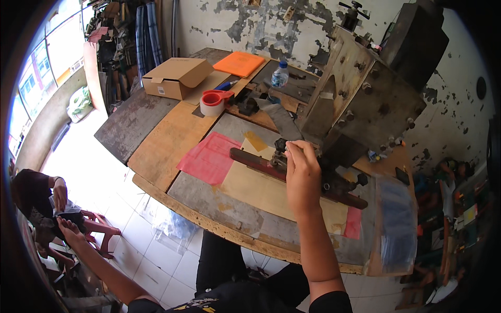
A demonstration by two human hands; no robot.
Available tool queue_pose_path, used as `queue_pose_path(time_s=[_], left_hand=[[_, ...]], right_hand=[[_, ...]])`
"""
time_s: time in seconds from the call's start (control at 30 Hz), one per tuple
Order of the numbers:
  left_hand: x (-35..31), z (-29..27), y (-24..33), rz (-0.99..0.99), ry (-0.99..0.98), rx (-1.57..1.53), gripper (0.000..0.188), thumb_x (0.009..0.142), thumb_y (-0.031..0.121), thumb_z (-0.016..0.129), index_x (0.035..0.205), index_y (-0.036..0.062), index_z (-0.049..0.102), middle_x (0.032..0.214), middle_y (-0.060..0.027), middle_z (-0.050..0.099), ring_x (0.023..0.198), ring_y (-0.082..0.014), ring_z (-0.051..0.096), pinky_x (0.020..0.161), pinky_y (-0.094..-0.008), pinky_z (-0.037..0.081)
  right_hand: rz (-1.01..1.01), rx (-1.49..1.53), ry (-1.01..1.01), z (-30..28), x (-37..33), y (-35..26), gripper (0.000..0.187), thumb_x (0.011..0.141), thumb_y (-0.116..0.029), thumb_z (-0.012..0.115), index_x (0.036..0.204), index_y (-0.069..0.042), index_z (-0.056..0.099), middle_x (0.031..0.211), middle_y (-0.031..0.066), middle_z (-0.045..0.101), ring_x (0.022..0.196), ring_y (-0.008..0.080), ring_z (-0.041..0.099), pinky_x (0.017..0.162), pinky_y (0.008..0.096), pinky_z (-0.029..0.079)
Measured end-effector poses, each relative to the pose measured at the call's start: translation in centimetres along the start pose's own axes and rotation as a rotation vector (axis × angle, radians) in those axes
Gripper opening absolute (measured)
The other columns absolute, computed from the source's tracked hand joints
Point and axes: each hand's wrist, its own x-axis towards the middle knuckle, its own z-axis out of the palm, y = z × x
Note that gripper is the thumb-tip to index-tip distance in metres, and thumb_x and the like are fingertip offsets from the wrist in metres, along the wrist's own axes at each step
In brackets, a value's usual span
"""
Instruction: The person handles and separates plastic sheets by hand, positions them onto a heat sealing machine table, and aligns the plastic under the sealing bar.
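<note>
At the table, my right hand is closed, its fingertips pinched at a black knob on a dark metal bar clamp. That bar lies across a cream sheet on the grey metal table plate, below a big worn press machine. My left hand reaches far out to the left, palm up with fingers stretched out. It is beside another person's hand, which is over a clear plastic packet. Whether my left fingers touch anything there is too small to tell.
Pink sheet lies left of the bar. Further back are a tape roll in a red dispenser, a cardboard box, an orange pack and a water bottle. Clear plastic sheets lie right; a red stool stands left.
</note>
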Motion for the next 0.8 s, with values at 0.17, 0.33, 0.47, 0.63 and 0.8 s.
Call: queue_pose_path(time_s=[0.17,0.33,0.47,0.63,0.8], left_hand=[[2.4,-1.9,0.0,-0.006,0.003,0.000,0.033,0.106,0.035,0.068,0.128,0.0107,0.070,0.111,0.0021,0.068,0.085,-0.0099,0.061,0.071,-0.0229,0.048],[1.5,-1.3,-0.2,0.007,0.017,0.001,0.032,0.107,0.035,0.066,0.127,0.0098,0.070,0.114,0.0007,0.068,0.087,-0.0109,0.061,0.074,-0.0239,0.048],[-0.6,-0.6,1.2,0.042,0.020,0.030,0.032,0.108,0.034,0.065,0.125,0.0090,0.070,0.116,-0.0004,0.067,0.089,-0.0117,0.061,0.076,-0.0247,0.049],[-11.8,4.6,1.1,0.097,-0.012,0.162,0.031,0.108,0.034,0.063,0.124,0.0081,0.070,0.119,-0.0017,0.067,0.092,-0.0128,0.062,0.079,-0.0256,0.049],[-34.9,11.8,-1.3,0.244,-0.981,0.516,0.031,0.106,0.028,0.065,0.122,0.0008,0.068,0.111,-0.0064,0.068,0.095,-0.0157,0.067,0.080,-0.0290,0.052]], right_hand=[[-0.005,-0.021,-0.013,0.3,0.5,0.2,0.019,0.098,0.004,0.066,0.116,0.004,0.072,0.108,0.0153,0.069,0.093,0.0327,0.072,0.084,0.0410,0.058],[-0.015,-0.073,0.101,0.2,1.6,-1.4,0.018,0.099,0.002,0.067,0.117,0.001,0.072,0.103,0.0151,0.069,0.091,0.0317,0.072,0.079,0.0421,0.057],[-0.143,0.183,0.092,-0.1,0.5,-5.7,0.017,0.100,-0.001,0.068,0.116,-0.001,0.072,0.101,0.0138,0.069,0.086,0.0292,0.071,0.073,0.0398,0.056],[-0.096,0.554,-0.154,1.9,-4.8,-8.8,0.018,0.098,0.002,0.069,0.115,-0.001,0.074,0.102,0.0126,0.070,0.082,0.0228,0.070,0.072,0.0346,0.057],[0.109,0.926,-0.428,3.8,-9.4,-12.7,0.019,0.099,0.001,0.071,0.117,-0.001,0.075,0.103,0.0104,0.073,0.086,0.0172,0.071,0.075,0.0311,0.059]])
